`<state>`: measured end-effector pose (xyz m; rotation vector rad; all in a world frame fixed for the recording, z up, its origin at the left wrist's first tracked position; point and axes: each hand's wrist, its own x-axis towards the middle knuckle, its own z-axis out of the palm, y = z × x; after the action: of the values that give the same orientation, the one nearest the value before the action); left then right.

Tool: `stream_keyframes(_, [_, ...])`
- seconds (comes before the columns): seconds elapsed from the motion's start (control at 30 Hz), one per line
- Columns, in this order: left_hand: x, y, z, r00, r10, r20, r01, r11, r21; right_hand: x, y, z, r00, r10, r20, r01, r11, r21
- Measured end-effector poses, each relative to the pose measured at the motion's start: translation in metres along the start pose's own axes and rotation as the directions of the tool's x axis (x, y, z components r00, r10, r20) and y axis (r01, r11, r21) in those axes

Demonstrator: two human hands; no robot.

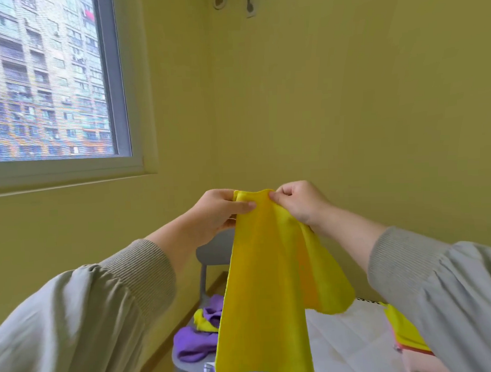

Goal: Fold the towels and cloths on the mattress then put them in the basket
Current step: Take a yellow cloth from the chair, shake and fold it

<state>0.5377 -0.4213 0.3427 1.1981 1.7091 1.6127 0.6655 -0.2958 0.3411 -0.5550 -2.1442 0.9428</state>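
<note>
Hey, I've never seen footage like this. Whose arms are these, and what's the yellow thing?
No machine here: one camera worn on a person's head looks forward and down, so the arms are the wearer's own. The left hand and right hand each pinch the top edge of a yellow cloth that hangs in the air. Below it, purple cloths lie on a grey chair. At lower right is the white mattress, with another yellow cloth on it, partly hidden by a sleeve.
</note>
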Motion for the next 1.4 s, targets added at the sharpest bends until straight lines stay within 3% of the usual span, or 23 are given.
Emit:
stream_keyframes(0.1, [0.003, -0.002, 0.006, 0.978, 0.106, -0.179, -0.087, 0.990, 0.112, -0.003, -0.007, -0.003, 0.998, -0.031, 0.059, 0.036, 0.996, -0.085])
stream_keyframes(0.17, [0.008, -0.004, 0.006, 0.923, 0.193, -0.332, -0.150, 0.977, 0.149, -0.008, -0.008, -0.005, 0.989, -0.005, 0.151, 0.036, 0.979, -0.202])
stream_keyframes(0.23, [0.006, -0.003, 0.008, 0.892, 0.240, -0.382, -0.176, 0.965, 0.195, -0.010, -0.004, -0.006, 0.984, 0.039, 0.175, 0.015, 0.954, -0.299])
stream_keyframes(0.33, [0.005, -0.004, 0.013, 0.877, 0.279, -0.390, -0.182, 0.946, 0.267, -0.007, 0.006, -0.012, 0.992, 0.075, 0.097, -0.021, 0.882, -0.471])
stream_keyframes(0.47, [0.004, -0.003, 0.012, 0.802, 0.338, -0.492, -0.185, 0.924, 0.334, -0.009, 0.018, -0.015, 0.992, 0.111, 0.055, -0.039, 0.697, -0.717])
stream_keyframes(0.67, [0.003, 0.003, -0.001, 0.702, 0.334, -0.629, -0.124, 0.927, 0.354, -0.018, 0.016, -0.033, 0.982, 0.162, -0.099, -0.175, 0.568, -0.805])
stream_keyframes(0.77, [0.002, 0.006, -0.011, 0.699, 0.318, -0.641, -0.094, 0.929, 0.358, -0.021, 0.012, -0.046, 0.959, 0.227, -0.167, -0.273, 0.602, -0.750])
stream_keyframes(0.97, [-0.009, 0.021, -0.018, 0.695, 0.296, -0.656, -0.093, 0.941, 0.326, -0.024, -0.001, -0.081, 0.871, 0.278, -0.405, -0.461, 0.746, -0.479])
stream_keyframes(1.03, [-0.011, 0.025, -0.018, 0.720, 0.265, -0.641, -0.084, 0.950, 0.299, -0.024, -0.001, -0.091, 0.849, 0.336, -0.409, -0.469, 0.835, -0.287])
stream_keyframes(1.1, [-0.012, 0.027, -0.015, 0.758, 0.214, -0.617, -0.081, 0.968, 0.236, -0.026, 0.003, -0.099, 0.825, 0.411, -0.387, -0.428, 0.902, 0.046])
stream_keyframes(1.17, [-0.010, 0.026, -0.013, 0.787, 0.168, -0.593, -0.077, 0.981, 0.176, -0.027, 0.011, -0.104, 0.808, 0.465, -0.361, -0.363, 0.876, 0.317])
stream_keyframes(1.23, [-0.008, 0.021, -0.006, 0.821, 0.120, -0.558, -0.044, 0.988, 0.147, -0.028, 0.025, -0.110, 0.779, 0.527, -0.340, -0.376, 0.826, 0.419])
stream_keyframes(1.33, [0.001, 0.000, 0.008, 0.882, 0.016, -0.471, 0.059, 0.988, 0.144, -0.005, 0.094, -0.121, 0.735, 0.631, -0.250, -0.510, 0.756, 0.409])
stream_keyframes(1.4, [0.004, -0.019, 0.015, 0.906, -0.061, -0.419, 0.138, 0.978, 0.155, 0.003, 0.136, -0.121, 0.693, 0.691, -0.204, -0.632, 0.719, 0.290])
